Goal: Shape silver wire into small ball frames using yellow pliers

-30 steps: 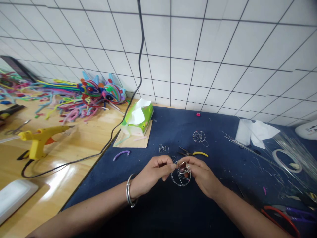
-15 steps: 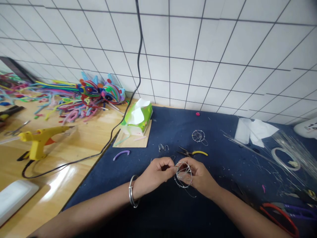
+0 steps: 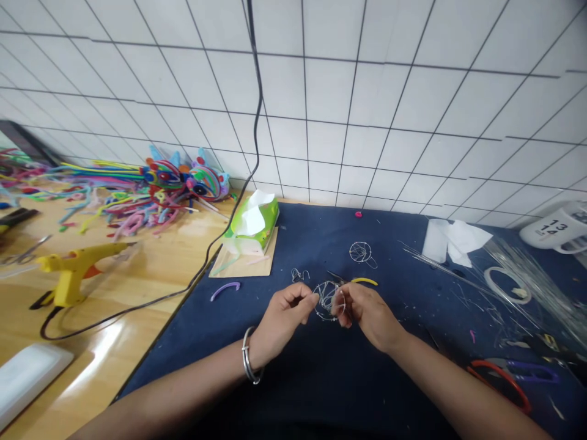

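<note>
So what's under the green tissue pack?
A flat wooden board. You can see its front part, with a pale green strip on it. The tissue pack covers the rest, so I can't tell if anything is hidden there.

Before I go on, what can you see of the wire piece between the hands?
The wire piece looks like thin silvery metal: a roundish ring dotted with small bead-like bits, strands crossing inside. The left hand pinches one edge; the right hand's curled fingers overlap the other, hiding some. Behind it lies dark blue cloth.
</note>
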A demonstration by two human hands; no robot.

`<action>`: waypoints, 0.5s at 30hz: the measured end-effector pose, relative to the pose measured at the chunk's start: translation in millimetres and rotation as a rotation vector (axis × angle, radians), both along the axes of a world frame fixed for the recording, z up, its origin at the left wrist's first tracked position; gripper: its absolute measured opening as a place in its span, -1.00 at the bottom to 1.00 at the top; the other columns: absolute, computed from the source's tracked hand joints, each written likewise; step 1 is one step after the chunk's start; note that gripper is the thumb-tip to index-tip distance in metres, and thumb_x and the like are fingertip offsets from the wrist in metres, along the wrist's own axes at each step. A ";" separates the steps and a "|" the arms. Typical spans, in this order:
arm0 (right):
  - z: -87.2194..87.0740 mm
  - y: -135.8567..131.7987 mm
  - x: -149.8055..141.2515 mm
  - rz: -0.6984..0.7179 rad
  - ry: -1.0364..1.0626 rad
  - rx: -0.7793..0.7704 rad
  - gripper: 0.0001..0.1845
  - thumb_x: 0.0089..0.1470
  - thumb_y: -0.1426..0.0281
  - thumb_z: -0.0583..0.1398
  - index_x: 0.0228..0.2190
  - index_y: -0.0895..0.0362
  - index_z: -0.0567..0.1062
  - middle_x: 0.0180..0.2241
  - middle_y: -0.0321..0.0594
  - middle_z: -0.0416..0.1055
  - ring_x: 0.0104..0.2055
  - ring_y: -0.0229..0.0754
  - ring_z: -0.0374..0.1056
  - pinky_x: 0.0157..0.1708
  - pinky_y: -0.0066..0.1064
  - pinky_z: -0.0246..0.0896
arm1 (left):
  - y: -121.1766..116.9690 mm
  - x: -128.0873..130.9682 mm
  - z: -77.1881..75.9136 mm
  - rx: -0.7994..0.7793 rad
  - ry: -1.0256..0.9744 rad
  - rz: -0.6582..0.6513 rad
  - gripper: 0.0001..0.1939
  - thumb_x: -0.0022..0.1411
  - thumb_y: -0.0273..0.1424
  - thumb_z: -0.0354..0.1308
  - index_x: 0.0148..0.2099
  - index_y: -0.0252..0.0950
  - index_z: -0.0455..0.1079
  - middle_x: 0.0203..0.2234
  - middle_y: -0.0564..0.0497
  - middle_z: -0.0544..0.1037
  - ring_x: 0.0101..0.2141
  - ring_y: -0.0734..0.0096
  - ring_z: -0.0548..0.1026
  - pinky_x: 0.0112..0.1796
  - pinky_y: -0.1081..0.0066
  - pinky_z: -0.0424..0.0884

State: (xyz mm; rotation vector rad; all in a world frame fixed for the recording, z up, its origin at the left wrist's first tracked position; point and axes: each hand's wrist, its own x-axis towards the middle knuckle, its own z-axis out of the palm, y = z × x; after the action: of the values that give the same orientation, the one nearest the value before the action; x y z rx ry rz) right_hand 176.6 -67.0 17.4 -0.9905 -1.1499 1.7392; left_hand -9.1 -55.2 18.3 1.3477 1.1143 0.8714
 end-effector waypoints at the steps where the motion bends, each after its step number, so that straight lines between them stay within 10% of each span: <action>1: 1.0 0.3 1.0 0.018 -0.001 0.007 -0.67 0.13 0.19 -0.01 -0.33 0.16 0.40 -0.41 -0.21 0.35 -0.51 -0.33 0.23 -0.50 -0.45 0.08 | 0.3 -0.1 0.6 0.010 -0.013 0.021 -0.66 0.18 -0.26 0.04 -0.56 -0.34 0.16 -0.69 0.15 0.20 -0.60 0.59 0.14 -0.50 0.53 0.10; 15: 0.7 -1.4 4.8 -0.153 -0.658 0.289 -0.86 -0.05 0.36 0.17 -0.35 0.08 0.39 -0.58 -0.41 0.23 -0.54 -0.36 0.14 -0.49 -0.48 0.08 | -11.4 5.0 -6.7 0.149 0.089 -0.106 -0.76 0.17 -0.35 0.07 -0.49 -0.36 0.23 -0.62 0.12 0.26 -0.56 0.58 0.20 -0.49 0.53 0.14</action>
State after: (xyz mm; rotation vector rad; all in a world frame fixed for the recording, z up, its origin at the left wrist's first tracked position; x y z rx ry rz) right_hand 181.5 -68.4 18.1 -1.4716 -1.6240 1.0992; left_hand -4.1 -66.6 11.7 1.5680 1.0518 0.8364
